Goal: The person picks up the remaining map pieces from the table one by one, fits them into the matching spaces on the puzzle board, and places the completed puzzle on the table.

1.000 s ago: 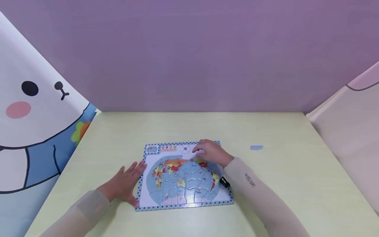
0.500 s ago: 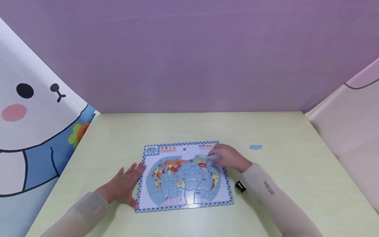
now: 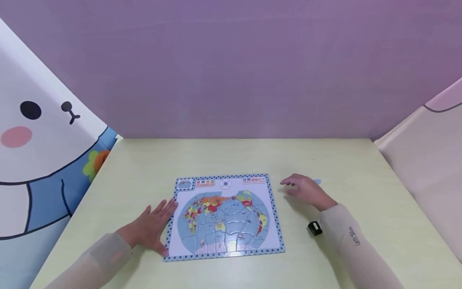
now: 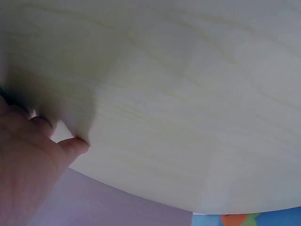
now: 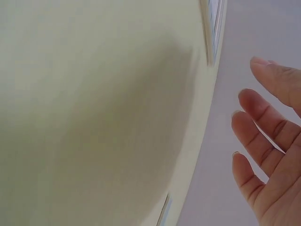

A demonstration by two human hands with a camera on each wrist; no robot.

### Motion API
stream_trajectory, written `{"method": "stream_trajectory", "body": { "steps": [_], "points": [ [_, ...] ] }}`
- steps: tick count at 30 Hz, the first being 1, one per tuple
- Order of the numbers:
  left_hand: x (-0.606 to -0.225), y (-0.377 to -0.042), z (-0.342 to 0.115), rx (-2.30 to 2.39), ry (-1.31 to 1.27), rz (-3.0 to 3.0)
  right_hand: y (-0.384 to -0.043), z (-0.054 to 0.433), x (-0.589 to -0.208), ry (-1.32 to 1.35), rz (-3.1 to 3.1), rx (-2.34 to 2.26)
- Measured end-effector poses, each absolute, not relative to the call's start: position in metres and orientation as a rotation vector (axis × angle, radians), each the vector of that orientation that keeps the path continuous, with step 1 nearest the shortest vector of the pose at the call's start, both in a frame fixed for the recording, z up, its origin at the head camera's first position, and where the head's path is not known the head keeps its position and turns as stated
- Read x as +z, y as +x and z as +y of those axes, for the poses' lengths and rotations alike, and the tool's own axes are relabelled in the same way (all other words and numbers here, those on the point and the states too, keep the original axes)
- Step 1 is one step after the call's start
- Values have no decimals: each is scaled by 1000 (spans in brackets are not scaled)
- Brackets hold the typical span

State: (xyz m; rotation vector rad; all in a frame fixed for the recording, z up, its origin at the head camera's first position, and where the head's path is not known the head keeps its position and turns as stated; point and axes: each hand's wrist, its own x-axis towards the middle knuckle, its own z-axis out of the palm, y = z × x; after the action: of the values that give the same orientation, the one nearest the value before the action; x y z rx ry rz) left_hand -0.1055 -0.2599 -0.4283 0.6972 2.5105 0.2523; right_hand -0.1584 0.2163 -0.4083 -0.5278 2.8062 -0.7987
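Note:
A world map jigsaw puzzle (image 3: 223,224) lies flat on the table, framed by a blue dotted border. At the top of its map a white notch shows between the orange and green areas. My left hand (image 3: 149,226) rests spread along the board's left edge, its fingertips on the border. My right hand (image 3: 306,190) hovers right of the board with loosely bent fingers and nothing in them. Just behind it, partly hidden by the hand, lies a small blue puzzle piece (image 3: 317,181). In the right wrist view the fingers (image 5: 254,136) stand apart above the table.
The pale wooden table (image 3: 216,156) runs back to a purple wall (image 3: 231,72). A cartoon-printed sheet (image 3: 43,152) stands on the left and a pale panel (image 3: 426,168) on the right. A small black device (image 3: 315,228) sits at the right wrist.
My right hand has moved off the puzzle to the right, uncovering the board's upper right corner and approaching the blue puzzle piece. My left hand has stayed at the left edge.

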Motion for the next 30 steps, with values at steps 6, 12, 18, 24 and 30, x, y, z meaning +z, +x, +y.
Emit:
{"method": "stream_trajectory", "body": {
  "steps": [6,12,18,24,30],
  "points": [
    [-427,-106,-259,276,676,2515,-160,243,-409,-511,2852,-890],
    [-424,-105,-258,271,662,2513,-161,259,-408,-602,2882,-942],
    [-422,-105,-255,272,640,2494,-157,271,-403,-491,2843,-938],
    [-426,-106,-255,258,630,2500,-152,283,-398,-402,2827,-907],
    [-426,-104,-256,246,623,2509,-149,293,-395,-375,2852,-869]
  ]
}}
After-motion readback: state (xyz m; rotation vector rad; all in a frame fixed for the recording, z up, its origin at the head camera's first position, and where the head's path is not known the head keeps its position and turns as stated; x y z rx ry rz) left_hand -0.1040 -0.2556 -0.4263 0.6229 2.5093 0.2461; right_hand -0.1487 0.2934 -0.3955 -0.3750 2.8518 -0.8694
